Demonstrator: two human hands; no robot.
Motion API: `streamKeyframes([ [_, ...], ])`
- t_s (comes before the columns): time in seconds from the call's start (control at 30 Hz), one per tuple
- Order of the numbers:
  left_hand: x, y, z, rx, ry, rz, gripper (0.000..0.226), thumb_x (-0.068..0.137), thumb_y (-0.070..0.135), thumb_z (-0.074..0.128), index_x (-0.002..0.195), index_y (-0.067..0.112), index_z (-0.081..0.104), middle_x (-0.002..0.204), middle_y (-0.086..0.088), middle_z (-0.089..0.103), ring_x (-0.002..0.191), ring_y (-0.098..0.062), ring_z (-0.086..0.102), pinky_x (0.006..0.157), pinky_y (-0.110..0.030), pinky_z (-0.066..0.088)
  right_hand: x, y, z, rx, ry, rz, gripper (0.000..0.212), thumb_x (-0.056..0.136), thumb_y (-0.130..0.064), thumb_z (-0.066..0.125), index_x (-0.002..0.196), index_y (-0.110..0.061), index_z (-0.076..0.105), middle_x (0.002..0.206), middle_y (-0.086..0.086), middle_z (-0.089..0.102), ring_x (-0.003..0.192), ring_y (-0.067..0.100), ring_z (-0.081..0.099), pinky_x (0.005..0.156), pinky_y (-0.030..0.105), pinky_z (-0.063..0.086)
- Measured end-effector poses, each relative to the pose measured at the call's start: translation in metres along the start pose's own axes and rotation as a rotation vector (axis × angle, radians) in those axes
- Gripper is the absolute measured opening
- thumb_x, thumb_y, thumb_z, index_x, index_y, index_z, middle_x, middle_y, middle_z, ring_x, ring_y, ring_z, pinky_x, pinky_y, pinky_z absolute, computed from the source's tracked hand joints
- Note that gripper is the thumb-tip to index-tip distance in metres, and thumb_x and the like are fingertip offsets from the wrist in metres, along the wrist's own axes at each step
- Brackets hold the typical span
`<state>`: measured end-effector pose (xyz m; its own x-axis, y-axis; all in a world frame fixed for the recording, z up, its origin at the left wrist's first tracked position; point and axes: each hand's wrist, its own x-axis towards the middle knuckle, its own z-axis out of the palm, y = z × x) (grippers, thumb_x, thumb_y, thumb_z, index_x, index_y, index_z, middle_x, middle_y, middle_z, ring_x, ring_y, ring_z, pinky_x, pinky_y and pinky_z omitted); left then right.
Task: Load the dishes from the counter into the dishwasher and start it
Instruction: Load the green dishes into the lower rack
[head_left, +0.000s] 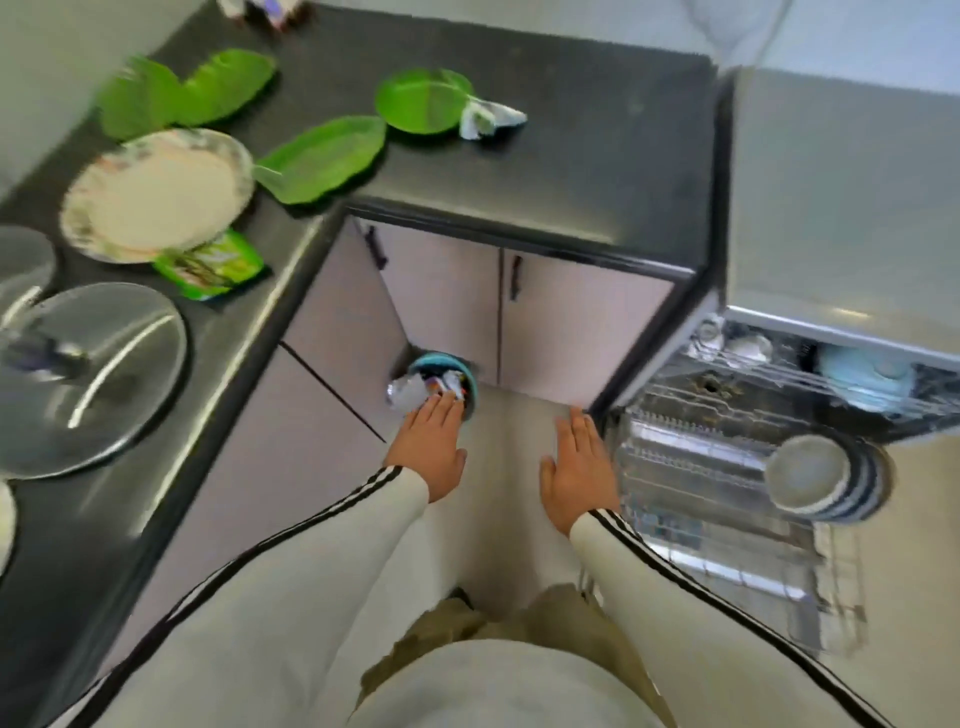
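The dishwasher (831, 197) is standing open at the right. Its lower rack (717, 467) is being kept pulled out over the floor, and its upper rack (779, 364) is showing under the lid edge. A stack of bowls (826, 478) is being carried at the right end of the lower rack. A pale blue dish (867, 379) and some small white pieces are being held in the upper rack. The rest of the lower rack is being left bare.

Most of the load is not yet being moved. On the dark tabletop (571, 156) a round green plate (421, 101) is lying far, touching a crumpled white wrapper (485, 119). A leaf-shaped green plate (327, 158) is lying just left of it, and two more leaf plates (187, 93) are lying at the far left. A floral plate (156, 195) is resting partly over a green packet (213, 270). A steel plate (88, 379) is lying nearest on the left, with more steel ware blurred beside it.

Nothing is being held. The left hand (431, 452) and the right hand (576, 473) are being stretched flat, fingers straight, above the floor, with the right one just beside the rack's corner. A blue bin (447, 374) is sitting on the floor beyond the left fingertips.

The task is judged to be early: the plates are waiting, then the racks and door are to be closed and the machine started.
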<state>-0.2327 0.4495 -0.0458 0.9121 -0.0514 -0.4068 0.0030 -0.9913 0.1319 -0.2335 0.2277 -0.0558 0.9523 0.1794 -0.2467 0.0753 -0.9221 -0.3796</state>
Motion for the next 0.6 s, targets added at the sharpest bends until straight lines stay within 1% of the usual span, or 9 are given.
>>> streamKeyframes([
  [0.1,0.013,-0.049,-0.032,-0.021,0.06,-0.074,0.072,0.1,0.037,0.042,0.157,0.012,0.006,0.166,-0.005,0.001,0.152,-0.023,0.003,0.123,-0.041,0.008,0.05,-0.052,-0.01,-0.012,0.013,-0.103,0.062,0.1,-0.03,0.04,0.155,-0.009,0.021,0.164,0.01,0.006,0.151,0.024,0.004,0.122,0.031,0.001],
  [0.2,0.036,-0.082,-0.059,-0.062,0.12,-0.126,0.069,0.101,0.034,0.04,0.157,0.013,0.006,0.166,-0.004,-0.001,0.152,-0.023,0.001,0.123,-0.041,0.007,0.101,-0.093,-0.021,0.004,0.06,-0.181,0.06,0.101,-0.032,0.041,0.154,-0.012,0.023,0.165,0.008,0.007,0.151,0.023,0.007,0.123,0.034,0.007],
  [0.33,0.08,-0.111,-0.098,-0.092,0.226,-0.171,0.073,0.098,0.033,0.044,0.158,0.013,0.007,0.166,-0.004,0.0,0.152,-0.022,0.001,0.124,-0.041,0.007,0.181,-0.133,-0.041,-0.004,0.148,-0.275,0.056,0.1,-0.032,0.044,0.152,-0.012,0.031,0.163,0.008,0.017,0.15,0.024,0.014,0.122,0.037,0.016],
  [0.47,0.141,-0.144,-0.142,-0.078,0.345,-0.201,0.068,0.1,0.031,0.04,0.157,0.012,0.009,0.166,-0.005,0.004,0.152,-0.022,0.006,0.123,-0.04,0.009,0.285,-0.16,-0.07,-0.059,0.235,-0.403,0.051,0.097,-0.026,0.049,0.144,-0.005,0.043,0.156,0.016,0.031,0.145,0.031,0.027,0.121,0.04,0.021],
  [0.6,0.209,-0.176,-0.191,-0.111,0.39,-0.268,0.066,0.1,0.034,0.041,0.157,0.011,0.015,0.164,-0.007,0.012,0.151,-0.025,0.01,0.123,-0.042,0.012,0.395,-0.179,-0.107,-0.092,0.259,-0.457,0.049,0.094,-0.023,0.052,0.138,-0.002,0.049,0.15,0.021,0.039,0.14,0.037,0.033,0.119,0.043,0.024],
])
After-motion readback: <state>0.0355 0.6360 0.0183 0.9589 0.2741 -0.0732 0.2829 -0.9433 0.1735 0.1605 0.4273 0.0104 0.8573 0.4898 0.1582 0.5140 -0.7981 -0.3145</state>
